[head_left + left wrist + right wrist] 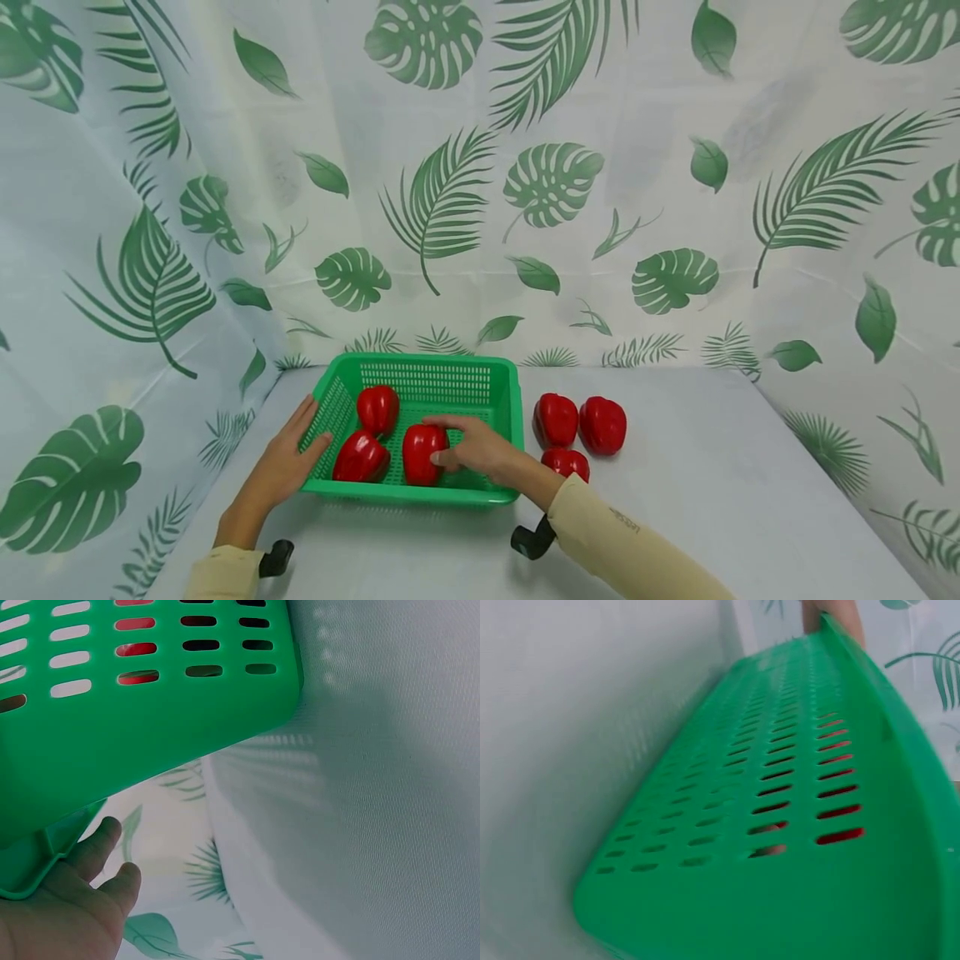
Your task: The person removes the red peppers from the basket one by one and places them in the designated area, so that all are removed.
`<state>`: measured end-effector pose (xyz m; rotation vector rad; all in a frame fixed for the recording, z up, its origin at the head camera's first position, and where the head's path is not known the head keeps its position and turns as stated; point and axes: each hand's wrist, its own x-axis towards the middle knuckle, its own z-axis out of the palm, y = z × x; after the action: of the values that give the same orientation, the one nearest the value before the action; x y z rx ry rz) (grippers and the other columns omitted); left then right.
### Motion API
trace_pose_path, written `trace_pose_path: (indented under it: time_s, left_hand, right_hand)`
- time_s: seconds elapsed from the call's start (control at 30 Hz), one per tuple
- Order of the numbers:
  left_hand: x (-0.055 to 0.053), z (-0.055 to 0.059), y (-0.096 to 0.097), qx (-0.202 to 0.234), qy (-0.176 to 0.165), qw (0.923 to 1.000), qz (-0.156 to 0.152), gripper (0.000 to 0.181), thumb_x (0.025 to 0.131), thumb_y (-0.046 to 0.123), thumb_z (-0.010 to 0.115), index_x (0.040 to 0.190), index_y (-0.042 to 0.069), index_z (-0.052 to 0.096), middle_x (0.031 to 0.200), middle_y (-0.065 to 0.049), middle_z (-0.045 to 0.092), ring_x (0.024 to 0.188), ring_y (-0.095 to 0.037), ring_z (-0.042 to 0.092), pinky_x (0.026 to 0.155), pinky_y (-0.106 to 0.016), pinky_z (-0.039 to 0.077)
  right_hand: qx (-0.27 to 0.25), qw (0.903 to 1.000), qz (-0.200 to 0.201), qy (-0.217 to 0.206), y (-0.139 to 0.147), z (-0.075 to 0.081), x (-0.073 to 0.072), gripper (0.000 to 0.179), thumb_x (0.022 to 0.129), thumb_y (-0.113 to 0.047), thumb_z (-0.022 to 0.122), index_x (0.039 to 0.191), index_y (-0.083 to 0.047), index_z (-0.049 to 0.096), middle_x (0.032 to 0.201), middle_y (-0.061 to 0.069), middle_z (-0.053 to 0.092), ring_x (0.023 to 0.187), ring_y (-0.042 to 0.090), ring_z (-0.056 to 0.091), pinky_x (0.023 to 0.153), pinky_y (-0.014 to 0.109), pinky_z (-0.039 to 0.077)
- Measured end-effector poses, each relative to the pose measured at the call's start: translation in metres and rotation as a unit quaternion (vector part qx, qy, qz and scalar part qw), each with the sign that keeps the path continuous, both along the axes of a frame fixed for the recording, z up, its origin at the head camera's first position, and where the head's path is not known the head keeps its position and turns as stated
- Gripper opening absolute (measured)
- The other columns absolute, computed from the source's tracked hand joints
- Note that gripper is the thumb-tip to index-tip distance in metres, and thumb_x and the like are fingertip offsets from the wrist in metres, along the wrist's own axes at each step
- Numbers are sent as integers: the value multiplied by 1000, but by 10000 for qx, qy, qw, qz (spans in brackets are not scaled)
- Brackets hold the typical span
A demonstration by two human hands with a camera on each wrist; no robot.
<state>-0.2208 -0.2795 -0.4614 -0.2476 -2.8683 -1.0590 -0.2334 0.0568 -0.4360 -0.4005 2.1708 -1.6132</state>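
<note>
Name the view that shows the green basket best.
Head: it frames the green basket whole, rim and interior, though the left hand and right hand cover parts. Left wrist catches only part of its slotted outer wall; right wrist, mainly one slotted side and rim, close up and receding.

1. The basket (405,495) was smooth green plastic with a soft sheen.
2. Inside the basket, the red peppers (377,408) looked smooth and glossy.
3. Beneath the basket, the white tabletop (690,467) appeared matt, finely grained.
4. Behind the basket hung a creased, matt, leaf-printed sheet (600,325).
5. Nearer than the basket, the beige sleeves (637,550) were matt cloth.
</note>
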Motion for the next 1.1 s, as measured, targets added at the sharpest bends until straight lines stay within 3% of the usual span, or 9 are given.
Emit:
trace_pose_path:
  time_s: [0.2,0.43,0.73,1.1]
  left_hand:
    - [1,0,1,-20,18,10000,19,73,112,32,52,167,-6,23,175,-28,15,157,-56,17,120,-74,21]
    - [2,1,2,-42,-43,10000,52,73,112,31,52,167,-7,22,175,-28,14,157,-56,17,119,-74,22]
    - [3,4,3,-76,112,9999,-34,72,112,31,53,165,-9,25,173,-30,17,155,-57,19,120,-74,24]
    - [3,4,3,-79,135,9999,-48,73,112,31,54,165,-9,25,173,-30,17,155,-58,20,119,-75,24]
  right_hand:
    - [-113,9999,-29,-1,7,9,2,59,94,-6,80,150,-13,63,147,16,57,105,29,67,95,56,60]
    - [-287,9996,32,2,21,19,3,64,94,-11,81,154,-8,57,156,20,51,96,28,76,98,57,58]
    - [-397,9992,42,-44,44,28,0,70,92,-19,84,155,-12,56,159,18,48,105,34,74,98,55,59]
    - [-126,9996,-191,159,79,37,1,75,87,-24,88,155,-18,58,159,16,49,113,33,70,98,56,59]
